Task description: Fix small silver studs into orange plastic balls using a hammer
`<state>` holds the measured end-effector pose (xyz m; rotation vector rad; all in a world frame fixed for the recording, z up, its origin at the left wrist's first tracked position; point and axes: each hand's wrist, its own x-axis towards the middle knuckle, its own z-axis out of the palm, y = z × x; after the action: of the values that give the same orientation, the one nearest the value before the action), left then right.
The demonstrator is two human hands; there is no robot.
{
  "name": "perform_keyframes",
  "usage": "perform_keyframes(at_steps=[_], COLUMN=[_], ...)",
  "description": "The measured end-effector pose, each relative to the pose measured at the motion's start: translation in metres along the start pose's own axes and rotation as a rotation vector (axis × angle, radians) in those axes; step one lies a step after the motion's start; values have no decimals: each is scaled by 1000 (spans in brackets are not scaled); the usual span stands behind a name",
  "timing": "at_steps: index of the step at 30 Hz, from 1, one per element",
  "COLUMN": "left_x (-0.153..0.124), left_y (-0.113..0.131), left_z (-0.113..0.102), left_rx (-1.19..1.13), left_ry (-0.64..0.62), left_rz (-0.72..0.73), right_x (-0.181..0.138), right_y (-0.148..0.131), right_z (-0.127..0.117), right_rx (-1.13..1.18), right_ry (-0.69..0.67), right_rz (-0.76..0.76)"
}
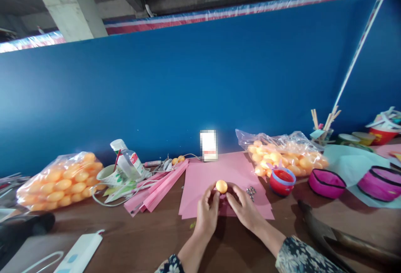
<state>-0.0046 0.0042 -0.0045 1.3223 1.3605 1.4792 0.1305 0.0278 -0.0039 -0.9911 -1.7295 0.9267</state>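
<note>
A small, smooth orange ball (pixel 221 186) is held up between my two hands, over the pink paper (pixel 200 181) on the brown table. My left hand (pixel 207 213) pinches it from the left, thumb and fingers closed. From the right, the fingertips of my right hand (pixel 244 209) meet the ball too, with the fingers bent. The far sides of the fingers are hidden. A little heap of shiny metal pieces (pixel 251 192) lies on the paper just right of my right hand.
Clear bags of orange balls stand left (pixel 62 185) and right (pixel 285 158). Near the right bag are a red bowl (pixel 282 187) and pink fabric rings (pixel 327 184). A plastic bottle (pixel 128 162), cup (pixel 109 174) and folded pink strips (pixel 163 189) lie left. A blue partition (pixel 175 80) rises behind.
</note>
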Motion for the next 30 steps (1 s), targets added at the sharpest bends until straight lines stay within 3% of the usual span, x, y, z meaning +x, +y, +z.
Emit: perform_keyframes(at_steps=[10,30], left_x=[-3,0], left_y=[0,-8], left_z=[1,1], left_rx=[-45,-63], left_ry=[-51,-19], left_rz=[-49,-46], right_x=[0,0], right_y=[-3,-1], right_z=[0,-1], right_rx=[6,13], right_ry=[-6,12], right_rz=[31,26])
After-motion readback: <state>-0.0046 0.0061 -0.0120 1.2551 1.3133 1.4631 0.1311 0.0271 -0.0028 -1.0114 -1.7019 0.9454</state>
